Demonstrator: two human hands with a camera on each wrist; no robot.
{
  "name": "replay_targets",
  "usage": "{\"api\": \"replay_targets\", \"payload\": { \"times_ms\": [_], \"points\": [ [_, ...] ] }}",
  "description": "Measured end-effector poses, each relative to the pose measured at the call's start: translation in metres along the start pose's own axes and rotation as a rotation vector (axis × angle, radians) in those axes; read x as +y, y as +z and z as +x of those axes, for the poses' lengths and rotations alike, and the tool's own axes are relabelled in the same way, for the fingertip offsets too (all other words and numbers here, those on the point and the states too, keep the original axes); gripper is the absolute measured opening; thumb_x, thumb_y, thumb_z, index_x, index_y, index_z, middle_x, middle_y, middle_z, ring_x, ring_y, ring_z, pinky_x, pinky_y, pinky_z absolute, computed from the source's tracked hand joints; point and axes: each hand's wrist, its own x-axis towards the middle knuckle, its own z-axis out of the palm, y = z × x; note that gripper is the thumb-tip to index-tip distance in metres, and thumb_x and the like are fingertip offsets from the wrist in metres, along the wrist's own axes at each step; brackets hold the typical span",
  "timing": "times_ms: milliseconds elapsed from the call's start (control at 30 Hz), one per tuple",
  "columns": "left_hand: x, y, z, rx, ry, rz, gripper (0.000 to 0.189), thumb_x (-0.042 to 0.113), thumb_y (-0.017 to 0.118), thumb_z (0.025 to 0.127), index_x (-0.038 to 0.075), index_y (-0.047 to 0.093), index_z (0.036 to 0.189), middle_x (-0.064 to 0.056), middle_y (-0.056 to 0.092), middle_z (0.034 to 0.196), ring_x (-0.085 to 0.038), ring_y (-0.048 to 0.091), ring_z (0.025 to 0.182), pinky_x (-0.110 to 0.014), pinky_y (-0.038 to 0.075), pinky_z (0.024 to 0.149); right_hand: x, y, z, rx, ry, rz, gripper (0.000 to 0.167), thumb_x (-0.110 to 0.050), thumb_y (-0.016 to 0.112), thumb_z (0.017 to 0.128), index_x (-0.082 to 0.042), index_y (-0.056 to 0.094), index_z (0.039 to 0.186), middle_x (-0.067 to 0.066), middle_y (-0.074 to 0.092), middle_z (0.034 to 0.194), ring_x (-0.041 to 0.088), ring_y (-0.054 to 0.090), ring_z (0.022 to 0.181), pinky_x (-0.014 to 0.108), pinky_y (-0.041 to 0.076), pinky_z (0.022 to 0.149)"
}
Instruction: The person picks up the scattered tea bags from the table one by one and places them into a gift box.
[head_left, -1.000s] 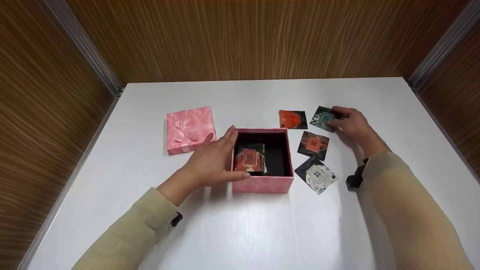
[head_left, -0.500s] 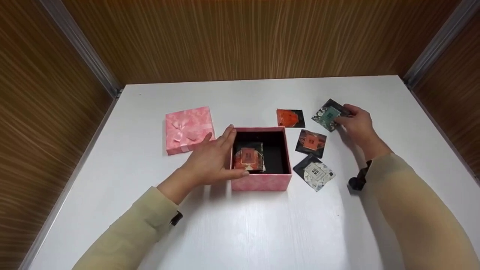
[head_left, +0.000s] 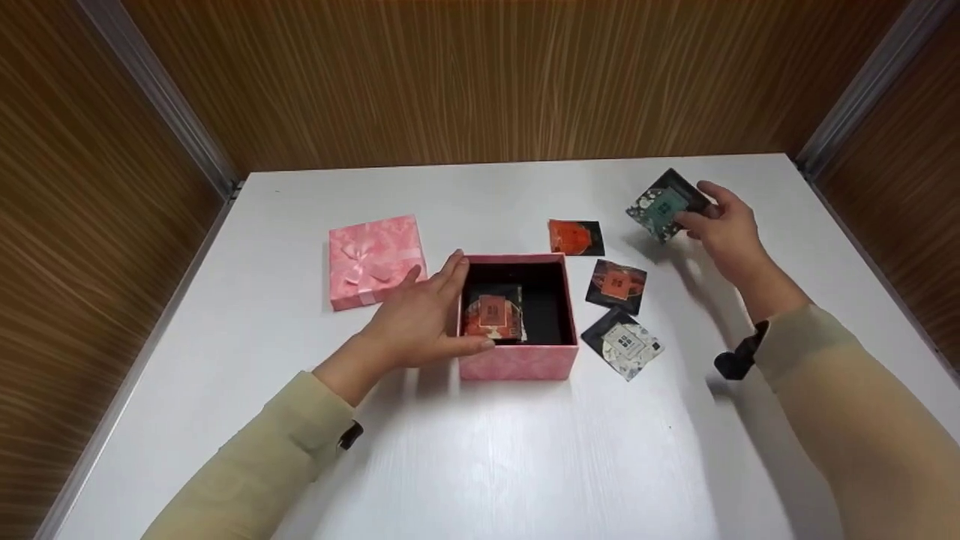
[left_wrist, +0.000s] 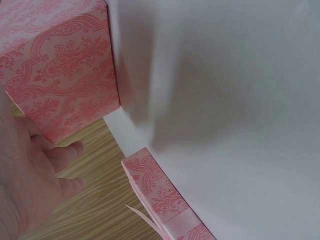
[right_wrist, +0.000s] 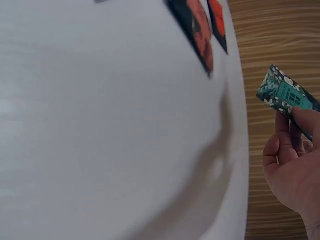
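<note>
My right hand (head_left: 724, 229) pinches a square green-and-black sachet (head_left: 663, 208) between thumb and fingers, held above the table at the back right. In the right wrist view the same sachet (right_wrist: 287, 95) shows its floral print and teal label. My left hand (head_left: 420, 319) rests with fairly straight fingers along the left side of an open pink box (head_left: 517, 364), its thumb over the front rim. Inside the black-lined box, an orange-and-black sachet (head_left: 493, 315) lies at the left, with the edge of another just showing beneath it. The patterned box wall (left_wrist: 65, 70) fills the left wrist view's corner.
Right of the box, an orange sachet (head_left: 575, 238), a red-orange one (head_left: 616, 286) and a white-and-black one (head_left: 624, 343) lie on the white table (head_left: 510, 457). A pink lid with a bow (head_left: 375, 259) lies at the left. Wood-grain panels (head_left: 487, 82) enclose the table.
My right hand has lifted the green sachet off the table and moved it slightly away and to the right. The left hand stays at the box.
</note>
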Motion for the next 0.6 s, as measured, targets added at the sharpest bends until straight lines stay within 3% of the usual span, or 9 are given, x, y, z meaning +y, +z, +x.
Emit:
{"api": "replay_targets", "payload": {
  "times_ms": [133, 233, 333, 500, 600],
  "points": [
    [-0.001, -0.002, 0.001, 0.004, -0.002, 0.006, 0.129, 0.098, 0.037, 0.085, 0.006, 0.006, 0.17, -0.009, 0.006, 0.178, -0.029, 0.036, 0.155, -0.055, 0.014, 0.13, -0.017, 0.0, -0.005, -0.002, -0.048, -0.01, 0.081, -0.015, 0.073, 0.102, -0.015, 0.028, 0.169, 0.001, 0.072, 0.117, 0.006, 0.067, 0.101, 0.018, 0.056, 0.086],
    [-0.002, -0.003, 0.002, 0.009, -0.005, 0.009, 0.13, 0.099, 0.036, 0.084, 0.006, 0.007, 0.17, -0.009, 0.007, 0.178, -0.029, 0.039, 0.154, -0.056, 0.015, 0.129, -0.031, 0.006, -0.013, -0.008, -0.091, -0.011, 0.082, -0.017, 0.077, 0.099, -0.018, 0.031, 0.168, -0.008, 0.075, 0.101, 0.006, 0.07, 0.095, 0.018, 0.056, 0.083],
    [-0.003, -0.003, 0.001, 0.011, -0.007, 0.004, 0.13, 0.098, 0.037, 0.084, 0.005, 0.007, 0.17, -0.009, 0.008, 0.178, -0.03, 0.039, 0.154, -0.056, 0.016, 0.129, -0.044, 0.017, -0.022, -0.025, -0.144, 0.004, 0.073, -0.016, 0.079, 0.098, -0.02, 0.042, 0.161, -0.005, 0.077, 0.097, 0.008, 0.07, 0.09, 0.02, 0.056, 0.08],
    [-0.003, -0.004, 0.0, 0.011, -0.004, -0.004, 0.128, 0.096, 0.041, 0.085, 0.005, 0.007, 0.17, -0.01, 0.008, 0.178, -0.03, 0.042, 0.152, -0.056, 0.016, 0.129, -0.066, 0.038, -0.041, -0.074, -0.251, 0.004, 0.037, -0.012, 0.077, 0.1, -0.01, 0.066, 0.135, 0.001, 0.075, 0.1, 0.013, 0.067, 0.09, 0.022, 0.055, 0.079],
    [-0.004, -0.005, -0.001, 0.014, 0.003, -0.004, 0.127, 0.094, 0.043, 0.086, 0.005, 0.008, 0.17, -0.01, 0.008, 0.177, -0.032, 0.047, 0.149, -0.056, 0.016, 0.129, -0.078, 0.048, -0.053, -0.123, -0.302, -0.038, 0.032, -0.016, 0.074, 0.102, -0.007, 0.071, 0.133, 0.005, 0.071, 0.11, 0.017, 0.065, 0.095, 0.021, 0.056, 0.083]
  ]
}}
